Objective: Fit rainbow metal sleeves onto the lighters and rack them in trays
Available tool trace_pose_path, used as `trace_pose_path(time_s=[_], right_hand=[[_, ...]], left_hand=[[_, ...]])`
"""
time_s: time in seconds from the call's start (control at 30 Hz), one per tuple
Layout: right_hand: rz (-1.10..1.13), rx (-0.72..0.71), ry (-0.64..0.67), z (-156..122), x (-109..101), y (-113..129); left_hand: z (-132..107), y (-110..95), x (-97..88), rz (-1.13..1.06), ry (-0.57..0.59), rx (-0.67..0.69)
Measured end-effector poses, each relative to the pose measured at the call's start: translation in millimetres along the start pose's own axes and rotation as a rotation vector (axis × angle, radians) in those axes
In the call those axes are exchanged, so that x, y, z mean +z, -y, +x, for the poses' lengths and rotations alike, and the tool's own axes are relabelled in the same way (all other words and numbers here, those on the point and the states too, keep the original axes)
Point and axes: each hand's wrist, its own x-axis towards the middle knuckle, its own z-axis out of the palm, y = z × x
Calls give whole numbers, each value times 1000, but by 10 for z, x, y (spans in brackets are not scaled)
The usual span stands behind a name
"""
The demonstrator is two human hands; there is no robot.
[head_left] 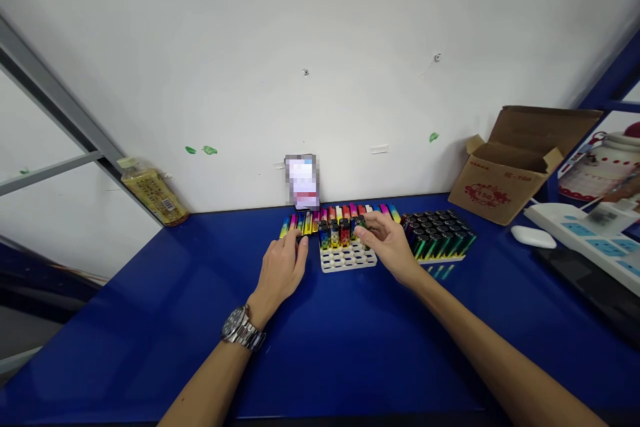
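Observation:
A white plastic tray (349, 259) with rows of holes stands mid-table, its back rows holding several upright lighters (334, 235) with dark tops. At the tray's right end, my right hand (387, 240) has thumb and fingers closed around a dark-topped lighter (359, 221). My left hand (284, 263) lies to the left of the tray, fingers stretched forward and apart, the fingertips at a group of colourful lighters (301, 221) lying on the table. Behind the tray lies a row of more bright lighters (367, 211), partly hidden by my right hand.
Right of my right hand, a second tray full of upright green lighters (440, 233) stands on the blue table (320, 353). A phone (303, 181) leans on the wall. An open cardboard box (500, 180), white case (533, 237) and power strip (583, 233) are right; a bottle (153, 193) is left.

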Motion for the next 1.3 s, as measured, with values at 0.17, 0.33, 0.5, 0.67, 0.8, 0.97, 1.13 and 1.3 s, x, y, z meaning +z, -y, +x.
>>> trace_pose_path(time_s=[0.17, 0.33, 0.5, 0.67, 0.8, 0.97, 1.13, 1.3], right_hand=[[-104, -1, -73, 25, 1, -3], [-76, 189, -126, 12, -2, -29], [-176, 228, -120, -1, -3, -52], [-366, 70, -71, 16, -29, -110], [-547, -83, -45, 40, -54, -187], [-599, -168, 0, 46, -82, -218], [-515, -151, 25, 37, -88, -197], [-619, -179, 46, 5, -59, -91]], left_hand=[[7, 9, 9, 29, 9, -18], [14, 17, 25, 90, 12, -59], [26, 22, 25, 178, 43, -112], [27, 8, 10, 313, 140, -189], [5, 4, 25, 328, 217, -222], [-11, 32, 63, 231, 220, -124], [4, 34, 75, 137, 243, -53], [1, 22, 79, 53, 107, 16]])
